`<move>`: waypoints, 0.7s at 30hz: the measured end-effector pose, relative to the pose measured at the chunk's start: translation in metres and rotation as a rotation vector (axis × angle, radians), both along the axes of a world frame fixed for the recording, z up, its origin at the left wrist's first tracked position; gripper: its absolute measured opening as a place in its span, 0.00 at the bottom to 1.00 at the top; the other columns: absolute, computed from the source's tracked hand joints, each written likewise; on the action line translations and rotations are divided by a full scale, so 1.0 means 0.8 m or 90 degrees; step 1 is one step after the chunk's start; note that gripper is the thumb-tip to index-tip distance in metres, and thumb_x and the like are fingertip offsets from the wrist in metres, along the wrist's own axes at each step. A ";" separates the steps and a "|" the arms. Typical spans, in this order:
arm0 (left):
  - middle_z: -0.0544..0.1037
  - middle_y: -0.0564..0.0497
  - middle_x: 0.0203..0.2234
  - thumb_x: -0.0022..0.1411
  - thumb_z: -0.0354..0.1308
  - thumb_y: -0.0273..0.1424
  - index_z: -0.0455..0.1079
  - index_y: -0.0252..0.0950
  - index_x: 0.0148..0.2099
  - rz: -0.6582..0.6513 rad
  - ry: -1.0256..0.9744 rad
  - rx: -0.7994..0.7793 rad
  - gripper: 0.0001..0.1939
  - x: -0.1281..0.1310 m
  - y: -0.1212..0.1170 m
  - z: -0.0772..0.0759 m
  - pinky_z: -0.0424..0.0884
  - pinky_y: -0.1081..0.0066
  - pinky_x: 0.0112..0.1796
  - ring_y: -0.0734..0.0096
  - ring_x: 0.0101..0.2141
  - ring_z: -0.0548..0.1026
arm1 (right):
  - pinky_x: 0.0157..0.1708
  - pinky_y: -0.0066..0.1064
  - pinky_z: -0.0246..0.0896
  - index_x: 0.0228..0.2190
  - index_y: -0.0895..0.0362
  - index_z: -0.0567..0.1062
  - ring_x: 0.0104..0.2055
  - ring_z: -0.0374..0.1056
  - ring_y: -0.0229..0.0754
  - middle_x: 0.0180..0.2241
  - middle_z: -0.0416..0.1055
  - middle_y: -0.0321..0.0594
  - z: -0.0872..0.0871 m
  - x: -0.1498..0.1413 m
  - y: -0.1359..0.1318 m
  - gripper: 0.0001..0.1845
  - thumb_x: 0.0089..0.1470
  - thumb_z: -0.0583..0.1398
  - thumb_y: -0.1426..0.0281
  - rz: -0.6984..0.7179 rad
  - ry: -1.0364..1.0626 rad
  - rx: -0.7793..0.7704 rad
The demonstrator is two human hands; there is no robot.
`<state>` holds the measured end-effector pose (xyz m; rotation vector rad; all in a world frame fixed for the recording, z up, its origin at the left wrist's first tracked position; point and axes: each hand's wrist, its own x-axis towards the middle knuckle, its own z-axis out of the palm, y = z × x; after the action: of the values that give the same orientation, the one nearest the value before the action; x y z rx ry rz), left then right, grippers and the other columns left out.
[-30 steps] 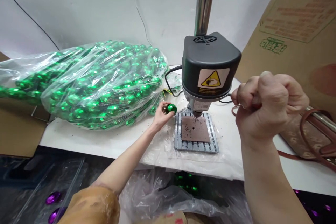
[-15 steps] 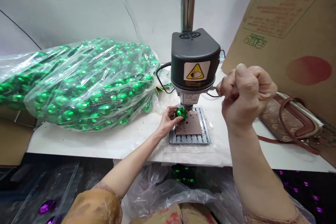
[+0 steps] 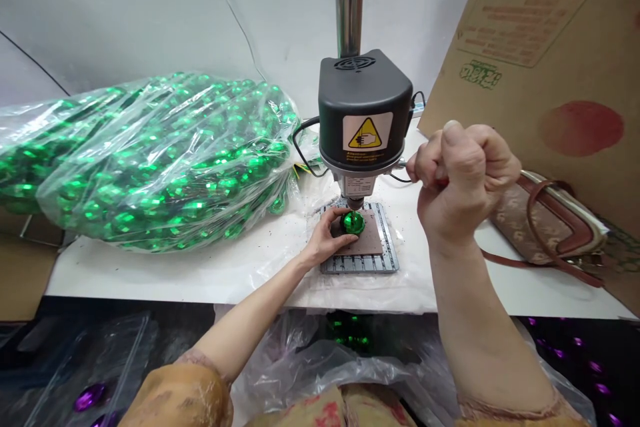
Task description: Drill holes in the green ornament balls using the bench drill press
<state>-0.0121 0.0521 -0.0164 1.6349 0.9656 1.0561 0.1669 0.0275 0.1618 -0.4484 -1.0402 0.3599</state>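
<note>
My left hand (image 3: pixel 325 240) pinches a shiny green faceted bead (image 3: pixel 353 222) and holds it on the brown pad (image 3: pixel 367 245) of the drill press base (image 3: pixel 387 260), straight under the bit. The black drill press head (image 3: pixel 365 113) hangs on a steel column (image 3: pixel 349 0). To the right of the head, my right hand (image 3: pixel 463 177) is a closed fist wrapped round the press's thin lever, most of which is hidden inside the fist.
A big clear plastic bag of green beads (image 3: pixel 145 160) lies left on the white table (image 3: pixel 150 267). A cardboard box (image 3: pixel 550 60) leans at right with a brown handbag (image 3: pixel 545 227) before it. Plastic bags and purple beads (image 3: pixel 90 395) lie below the table edge.
My left hand carried the green bead from beside the bag rightward onto the pad under the bit. My right fist stayed on the lever; the view shifted right.
</note>
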 end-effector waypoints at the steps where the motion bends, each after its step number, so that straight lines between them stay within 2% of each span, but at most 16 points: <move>1: 0.76 0.44 0.54 0.50 0.74 0.43 0.71 0.39 0.55 -0.002 0.007 0.008 0.32 0.001 -0.001 0.000 0.64 0.51 0.61 0.49 0.57 0.73 | 0.18 0.31 0.46 0.16 0.54 0.60 0.14 0.50 0.30 0.12 0.50 0.26 0.000 0.000 0.000 0.23 0.57 0.63 0.66 0.002 0.000 -0.001; 4: 0.75 0.43 0.56 0.52 0.73 0.44 0.71 0.40 0.55 0.002 0.035 0.023 0.31 0.003 -0.005 -0.002 0.59 0.48 0.65 0.46 0.62 0.68 | 0.18 0.31 0.46 0.16 0.54 0.59 0.15 0.50 0.30 0.12 0.50 0.26 0.000 0.001 -0.002 0.23 0.57 0.62 0.66 0.005 -0.008 -0.009; 8: 0.75 0.42 0.58 0.54 0.72 0.44 0.72 0.40 0.54 0.029 0.054 0.024 0.28 0.005 -0.009 -0.006 0.46 0.44 0.69 0.45 0.72 0.50 | 0.18 0.30 0.47 0.17 0.54 0.57 0.15 0.50 0.29 0.12 0.49 0.27 -0.001 0.001 -0.002 0.24 0.58 0.61 0.65 -0.007 -0.030 -0.014; 10: 0.72 0.41 0.61 0.54 0.72 0.43 0.72 0.40 0.54 0.032 0.052 0.029 0.28 0.006 -0.011 -0.007 0.45 0.45 0.69 0.46 0.73 0.45 | 0.18 0.30 0.47 0.17 0.54 0.56 0.15 0.50 0.30 0.12 0.48 0.27 -0.001 0.002 -0.002 0.25 0.58 0.62 0.65 -0.004 -0.031 -0.016; 14: 0.66 0.39 0.66 0.53 0.73 0.42 0.71 0.39 0.55 0.039 0.030 0.031 0.30 0.008 -0.015 -0.008 0.49 0.47 0.69 0.45 0.72 0.51 | 0.17 0.31 0.47 0.16 0.54 0.59 0.14 0.50 0.31 0.12 0.50 0.26 -0.002 0.003 -0.002 0.23 0.56 0.63 0.66 0.008 -0.012 -0.006; 17: 0.69 0.39 0.63 0.52 0.73 0.42 0.70 0.39 0.55 0.040 0.024 0.016 0.31 0.008 -0.016 -0.008 0.51 0.47 0.68 0.45 0.70 0.56 | 0.17 0.31 0.47 0.16 0.54 0.59 0.14 0.49 0.30 0.12 0.51 0.26 -0.005 0.002 -0.003 0.23 0.56 0.63 0.67 0.010 -0.008 0.007; 21: 0.72 0.40 0.59 0.52 0.74 0.43 0.70 0.40 0.55 0.042 0.015 0.015 0.31 0.008 -0.015 -0.011 0.52 0.48 0.68 0.45 0.70 0.58 | 0.16 0.28 0.47 0.16 0.56 0.54 0.15 0.49 0.28 0.13 0.49 0.26 -0.013 -0.001 -0.006 0.24 0.57 0.61 0.71 0.022 -0.027 0.051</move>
<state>-0.0054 0.0400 -0.0249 1.6476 1.0319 1.0984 0.1665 0.0227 0.1512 -0.3675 -1.1002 0.3396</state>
